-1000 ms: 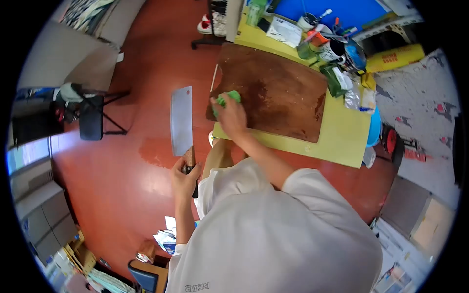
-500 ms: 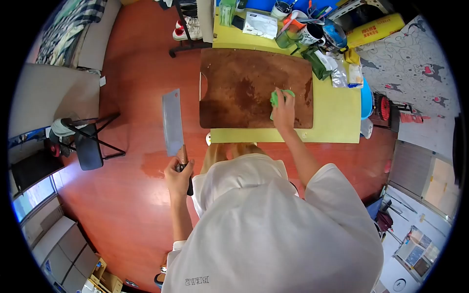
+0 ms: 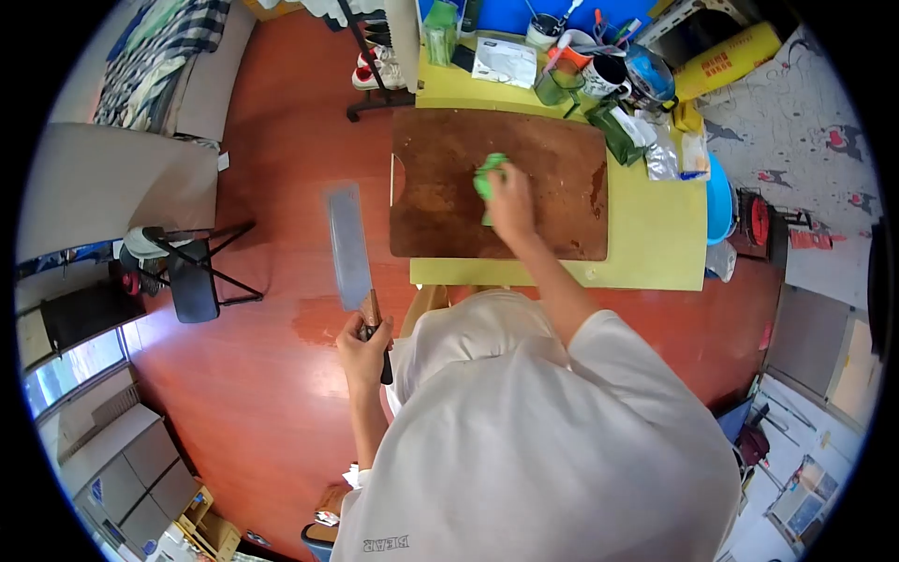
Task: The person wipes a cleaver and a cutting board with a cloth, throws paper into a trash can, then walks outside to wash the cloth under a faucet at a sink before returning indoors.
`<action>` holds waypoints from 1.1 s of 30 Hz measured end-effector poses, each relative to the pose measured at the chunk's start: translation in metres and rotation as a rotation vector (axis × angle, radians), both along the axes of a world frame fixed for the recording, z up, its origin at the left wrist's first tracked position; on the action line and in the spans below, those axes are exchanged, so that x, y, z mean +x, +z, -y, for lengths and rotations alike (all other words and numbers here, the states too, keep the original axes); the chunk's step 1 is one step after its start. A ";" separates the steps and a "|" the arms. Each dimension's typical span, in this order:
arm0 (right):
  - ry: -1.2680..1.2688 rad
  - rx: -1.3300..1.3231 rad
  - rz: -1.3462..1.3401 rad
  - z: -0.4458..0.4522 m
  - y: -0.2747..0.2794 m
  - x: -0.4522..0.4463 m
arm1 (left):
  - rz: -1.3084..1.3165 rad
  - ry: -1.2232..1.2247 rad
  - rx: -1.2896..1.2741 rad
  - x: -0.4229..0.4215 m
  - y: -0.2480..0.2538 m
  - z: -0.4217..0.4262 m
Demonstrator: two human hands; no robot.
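My left hand (image 3: 363, 348) is closed round the handle of a cleaver (image 3: 349, 245), whose broad blade points away from me over the red floor, left of the table. My right hand (image 3: 510, 204) presses a green cloth (image 3: 489, 176) onto the middle of a brown wooden board (image 3: 552, 159). Dark damp patches show on the board, and small pale specks lie on it. The board rests on a yellow-green table (image 3: 655, 225).
Cups, a green glass mug (image 3: 559, 86), a white packet (image 3: 505, 62) and a dark green pouch (image 3: 616, 133) stand along the table's far side. A blue basin (image 3: 719, 201) is beyond its right edge. A folding chair (image 3: 195, 281) stands at the left.
My right hand has wiped the green cloth from the board's left edge to its right part, then back to the middle. My left hand still holds the cleaver; the whole view has shifted.
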State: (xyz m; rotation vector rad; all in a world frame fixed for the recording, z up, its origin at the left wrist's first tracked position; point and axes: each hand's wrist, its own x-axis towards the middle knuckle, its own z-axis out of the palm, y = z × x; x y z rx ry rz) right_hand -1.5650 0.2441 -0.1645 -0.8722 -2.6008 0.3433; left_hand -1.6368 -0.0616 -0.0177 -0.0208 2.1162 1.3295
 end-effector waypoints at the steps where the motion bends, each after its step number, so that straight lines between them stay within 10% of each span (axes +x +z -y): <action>1: -0.058 -0.033 0.001 -0.014 -0.002 0.017 | -0.002 0.003 -0.016 0.002 -0.003 0.001; 17: 0.332 -0.105 -0.162 0.007 -0.002 -0.154 | 0.057 0.062 -0.030 0.020 -0.002 -0.015; 27: -0.207 -0.097 0.046 -0.058 -0.003 0.022 | 0.079 -0.009 0.015 0.002 -0.022 -0.029; 33: 0.002 -0.247 -0.324 -0.028 0.017 -0.082 | 0.061 -0.099 0.012 -0.009 -0.035 -0.055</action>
